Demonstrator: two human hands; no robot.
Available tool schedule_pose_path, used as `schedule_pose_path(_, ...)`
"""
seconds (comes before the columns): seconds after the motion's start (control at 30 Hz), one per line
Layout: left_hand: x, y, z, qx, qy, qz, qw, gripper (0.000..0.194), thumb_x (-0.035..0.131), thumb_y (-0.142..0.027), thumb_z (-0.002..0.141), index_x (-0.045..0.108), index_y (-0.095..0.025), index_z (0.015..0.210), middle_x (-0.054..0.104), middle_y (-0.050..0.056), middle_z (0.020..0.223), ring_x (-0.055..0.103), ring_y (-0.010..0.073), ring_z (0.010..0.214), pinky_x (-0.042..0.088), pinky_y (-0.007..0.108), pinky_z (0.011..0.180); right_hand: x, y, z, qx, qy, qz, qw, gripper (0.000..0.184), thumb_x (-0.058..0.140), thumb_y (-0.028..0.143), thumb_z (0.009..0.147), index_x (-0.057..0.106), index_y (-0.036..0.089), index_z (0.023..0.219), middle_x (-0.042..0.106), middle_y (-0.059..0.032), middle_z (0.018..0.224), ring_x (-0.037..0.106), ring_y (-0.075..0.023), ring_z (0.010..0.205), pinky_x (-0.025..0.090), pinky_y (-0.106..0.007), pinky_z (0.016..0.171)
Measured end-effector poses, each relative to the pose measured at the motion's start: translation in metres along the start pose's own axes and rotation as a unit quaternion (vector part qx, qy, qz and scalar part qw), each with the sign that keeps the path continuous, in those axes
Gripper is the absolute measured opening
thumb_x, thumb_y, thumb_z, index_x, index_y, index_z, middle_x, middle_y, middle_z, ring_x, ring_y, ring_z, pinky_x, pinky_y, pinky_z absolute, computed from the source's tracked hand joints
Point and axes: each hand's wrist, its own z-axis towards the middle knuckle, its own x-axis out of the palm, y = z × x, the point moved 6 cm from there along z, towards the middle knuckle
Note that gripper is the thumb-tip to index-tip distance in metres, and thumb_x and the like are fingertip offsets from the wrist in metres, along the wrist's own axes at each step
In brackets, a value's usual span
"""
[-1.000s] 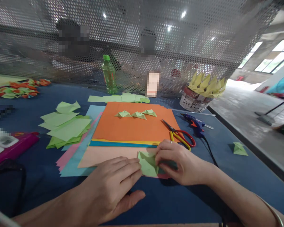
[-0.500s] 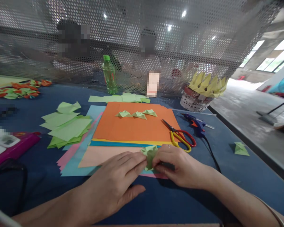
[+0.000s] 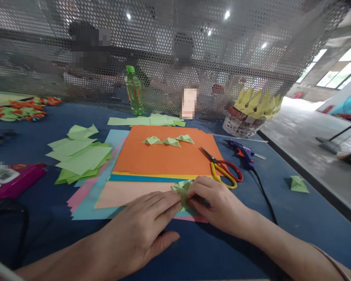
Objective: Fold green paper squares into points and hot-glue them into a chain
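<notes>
A small piece of folded light-green paper [image 3: 183, 190] lies at the front of the stacked coloured sheets. My right hand [image 3: 215, 199] pinches its right side between thumb and curled fingers. From the left, my left hand [image 3: 152, 220] rests its outstretched fingertips on the paper's edge, thumb held apart. Part of the folded paper is hidden under both hands. Behind it, three folded green paper pieces [image 3: 172, 142] sit in a row on the orange sheet [image 3: 160, 158]. Scissors [image 3: 222, 168] with red and yellow handles lie just beyond my right hand.
At left are a pile of green paper pieces [image 3: 82, 156] and a magenta device [image 3: 17, 183]. To the right lie a corded blue glue gun [image 3: 242, 152] and one folded green piece [image 3: 298, 184]. A green bottle [image 3: 133, 93] and a paper-wrapped pot [image 3: 241, 121] stand before the mesh partition [image 3: 163, 23].
My right hand has shifted slightly to the left along the folded paper. My left hand stays almost in place, and the whole view has moved a little.
</notes>
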Motion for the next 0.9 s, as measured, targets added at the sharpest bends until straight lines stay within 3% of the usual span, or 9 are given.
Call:
schedule_pose_path(0.67, -0.0006, -0.0029, -0.0021, 0.011, -0.011, 0.023, 1.000, 0.040, 0.045, -0.030, 0.103, 0.054, -0.008, 0.135, 0.064, 0.017, 0.130, 0.063, 0.0302, 0.115, 0.054, 0.045, 0.098, 0.0009, 0.0003, 0.0008, 0.055, -0.021, -0.043, 0.997, 0.012, 0.060, 0.008, 0.087, 0.059, 0.019, 0.084, 0.061, -0.0017, 0.084, 0.057, -0.0148, 0.074, 0.043, -0.026, 0.066)
schedule_pose_path(0.9, 0.0078, -0.0016, 0.0004, 0.011, 0.060, -0.012, 0.998, 0.044, 0.054, -0.032, 0.098, 0.054, -0.016, 0.139, 0.060, 0.017, 0.132, 0.058, 0.0349, 0.121, 0.051, 0.053, 0.099, 0.0011, -0.0002, 0.0000, 0.056, -0.021, -0.038, 0.998, 0.012, 0.060, 0.008, 0.086, 0.058, 0.019, 0.084, 0.060, -0.0011, 0.084, 0.057, -0.0154, 0.077, 0.042, -0.026, 0.068)
